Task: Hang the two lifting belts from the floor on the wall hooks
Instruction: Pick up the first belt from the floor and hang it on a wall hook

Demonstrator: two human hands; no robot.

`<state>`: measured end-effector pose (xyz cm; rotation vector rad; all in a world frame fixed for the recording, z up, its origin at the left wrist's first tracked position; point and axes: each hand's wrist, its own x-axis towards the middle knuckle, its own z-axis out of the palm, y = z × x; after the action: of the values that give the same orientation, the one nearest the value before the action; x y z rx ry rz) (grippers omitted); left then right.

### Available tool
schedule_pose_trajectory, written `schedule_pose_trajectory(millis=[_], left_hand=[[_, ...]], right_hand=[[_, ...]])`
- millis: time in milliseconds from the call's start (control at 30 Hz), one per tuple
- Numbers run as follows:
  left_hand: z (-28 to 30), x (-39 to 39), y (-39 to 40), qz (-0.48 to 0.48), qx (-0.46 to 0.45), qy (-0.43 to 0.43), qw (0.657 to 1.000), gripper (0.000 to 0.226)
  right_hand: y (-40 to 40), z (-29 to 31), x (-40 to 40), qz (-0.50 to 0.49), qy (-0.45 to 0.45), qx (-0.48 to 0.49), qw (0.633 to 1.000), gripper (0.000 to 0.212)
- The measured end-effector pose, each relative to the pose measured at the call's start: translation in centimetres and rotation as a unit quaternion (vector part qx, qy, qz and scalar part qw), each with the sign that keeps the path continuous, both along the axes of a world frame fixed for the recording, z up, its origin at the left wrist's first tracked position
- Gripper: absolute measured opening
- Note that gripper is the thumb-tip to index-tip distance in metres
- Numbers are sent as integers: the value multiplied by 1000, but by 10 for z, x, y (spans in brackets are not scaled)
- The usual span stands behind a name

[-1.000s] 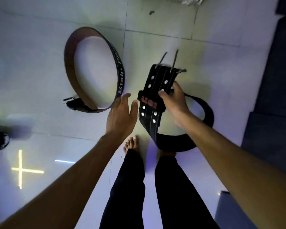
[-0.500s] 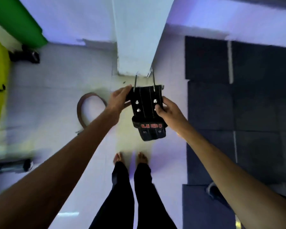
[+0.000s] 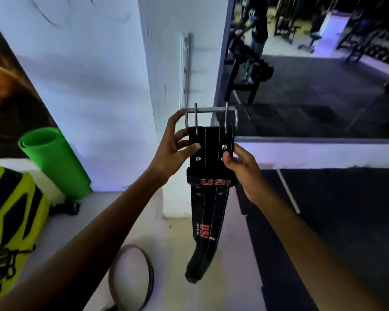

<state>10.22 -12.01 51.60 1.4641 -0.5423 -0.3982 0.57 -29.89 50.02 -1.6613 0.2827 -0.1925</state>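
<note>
**Lifting the buckle toward the hook rail**

Holding the black belt (image 3: pixel 211 153) upright, you have its long axis running straight down, buckle (image 3: pixel 211 117) at the top and the strap tail curling free near the floor. Your left hand (image 3: pixel 175 149) is closed on the belt's left edge, thumb pressed flat to the front face and a finger curled up against the buckle frame. Your right hand (image 3: pixel 243 169) pinches the right edge lower down, thumb and fingers shut on the leather beside the rivets.

What matters next, as you judge it, is the hook rail (image 3: pixel 187 70): it stands on the white pillar (image 3: pixel 177 41) above and slightly left of the buckle, beyond your fingers. Your left hand is the nearer one, so the buckle likely needs to go up and forward, frame opening leading.

Red lettering "USI" reads across the keeper loop, and repeats sideways lower on the strap; the small print beside it is too fine to read.

The brown belt (image 3: pixel 130 279) lies coiled on the floor (image 3: pixel 229 254), down by your left forearm, untouched.
</note>
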Motion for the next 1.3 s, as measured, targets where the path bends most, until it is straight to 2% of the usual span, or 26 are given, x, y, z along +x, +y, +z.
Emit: schedule_pose_trajectory(millis=[133,267,367,467,633,700,800,933,1100,1167,1300], left_hand=[[77,8,-16,61,-43,-86,993,83],[149,5,-33,125,-91,-146,977,80],[191,-2,-35,165,-140,-148,965,75],[237,-4,-39,169,-177,-139,960,62],[314,-3,-41,174,-211,-202,940,57],[335,1,-36,186,-218,-214,934,55],[359,7,-33,208,-227,-220,926,51],[380,8,-38,205,-224,-225,926,50],[411,9,-35,223,-245,-233,914,50],[420,8,-34,229,-253,-229,912,50],[436,7,-30,235,-279,-206,908,49]], right_hand=[[-12,72,29,13,-56,-30,998,21],[-20,153,52,-40,-131,-15,991,13],[-15,205,55,-24,-184,-37,982,14],[-6,250,55,-60,-270,-36,960,17],[-1,321,57,-80,-354,-56,930,13],[0,332,59,-38,-358,-63,931,6],[-1,328,62,15,-365,-54,929,17],[-1,329,62,-9,-391,-48,919,41],[4,344,71,-15,-423,-3,906,47],[6,344,78,-24,-432,14,902,46],[7,329,91,-11,-415,31,909,27]])
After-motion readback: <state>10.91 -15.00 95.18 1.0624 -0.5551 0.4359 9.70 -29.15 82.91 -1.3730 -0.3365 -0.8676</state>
